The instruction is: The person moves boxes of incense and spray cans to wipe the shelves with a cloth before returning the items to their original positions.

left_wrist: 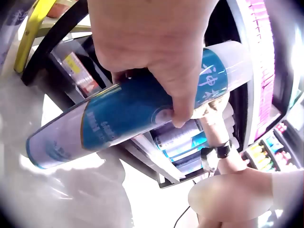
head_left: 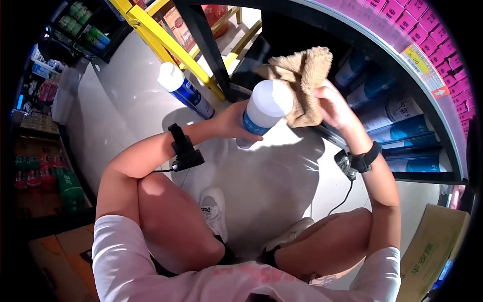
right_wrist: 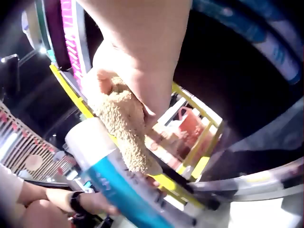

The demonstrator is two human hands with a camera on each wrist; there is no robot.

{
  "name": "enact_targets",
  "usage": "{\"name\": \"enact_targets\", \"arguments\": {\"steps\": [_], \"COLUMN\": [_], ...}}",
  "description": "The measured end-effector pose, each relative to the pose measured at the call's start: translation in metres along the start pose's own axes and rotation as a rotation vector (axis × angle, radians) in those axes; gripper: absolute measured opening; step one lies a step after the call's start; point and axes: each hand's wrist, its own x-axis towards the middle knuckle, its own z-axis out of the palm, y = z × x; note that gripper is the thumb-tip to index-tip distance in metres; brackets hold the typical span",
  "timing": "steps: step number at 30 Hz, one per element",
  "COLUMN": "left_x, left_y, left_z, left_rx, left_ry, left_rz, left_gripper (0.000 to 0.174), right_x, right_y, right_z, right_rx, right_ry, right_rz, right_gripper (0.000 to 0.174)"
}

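Note:
A blue and white spray can (head_left: 257,111) with a white cap stands tilted in the left hand (head_left: 232,122), whose fingers curl round its body. In the left wrist view the left hand (left_wrist: 154,52) grips the can (left_wrist: 128,114) near its capped end. The right hand (head_left: 336,106) holds a bunched tan cloth (head_left: 308,83) just beside the cap. The right wrist view shows the cloth (right_wrist: 124,124) pinched in the right hand (right_wrist: 135,71), over the can's cap (right_wrist: 90,140); whether they touch, I cannot tell.
Another blue can with a white cap (head_left: 187,93) stands on the floor by a yellow ladder (head_left: 173,40). Blue and white cans (head_left: 402,131) lie on the lower shelf at the right, under pink boxes (head_left: 417,25). A cardboard box (head_left: 427,251) is at the lower right.

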Motion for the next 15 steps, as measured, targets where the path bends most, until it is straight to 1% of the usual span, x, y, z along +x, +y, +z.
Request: {"name": "enact_targets", "arguments": {"steps": [2, 3, 4, 5, 6, 8, 9, 10, 12, 13, 14, 15], "left_x": [0.001, 0.000, -0.003, -0.007, -0.011, -0.015, -0.016, -0.017, -0.016, -0.014, -0.013, -0.014], "left_y": [-0.009, -0.015, -0.020, -0.026, -0.029, -0.033, -0.029, -0.026, -0.025, -0.027, -0.028, -0.030], "left_z": [0.002, 0.002, 0.001, 0.001, 0.002, 0.003, 0.002, 0.001, -0.002, -0.003, -0.004, -0.004], "left_rx": [0.041, 0.037, 0.070, 0.103, 0.102, 0.071, 0.111, 0.109, 0.150, 0.039, 0.042, 0.030], "left_ry": [-0.022, -0.023, 0.019, 0.060, 0.059, 0.192, 0.221, 0.215, 0.330, 0.341, 0.339, 0.357], "left_rz": [0.041, 0.040, 0.015, -0.011, -0.018, 0.035, 0.058, 0.058, -0.022, 0.045, 0.043, -0.043], "left_gripper": [0.080, 0.080, 0.081, 0.082, 0.082, 0.083, 0.078, 0.078, 0.072, 0.065, 0.065, 0.064], "right_x": [0.007, 0.009, 0.011, 0.016, 0.021, 0.031, 0.032, 0.035, 0.040, 0.042, 0.046, 0.051], "right_y": [0.016, 0.021, 0.027, 0.038, 0.047, 0.072, 0.079, 0.088, 0.104, 0.111, 0.117, 0.122], "right_z": [0.033, 0.051, 0.065, 0.069, 0.069, 0.067, 0.070, 0.068, 0.064, 0.061, 0.057, 0.053], "right_rx": [0.035, -0.059, -0.149, -0.065, -0.078, -0.087, -0.093, -0.075, -0.015, -0.021, -0.017, 0.043], "right_ry": [0.011, 0.021, 0.029, -0.011, -0.030, 0.042, 0.108, 0.145, 0.279, 0.380, 0.380, 0.368], "right_rz": [0.043, 0.035, 0.029, -0.004, -0.019, -0.029, -0.062, -0.094, -0.046, 0.051, 0.050, 0.078], "right_gripper": [0.047, 0.047, 0.048, 0.049, 0.048, 0.048, 0.048, 0.046, 0.044, 0.043, 0.043, 0.043]}}
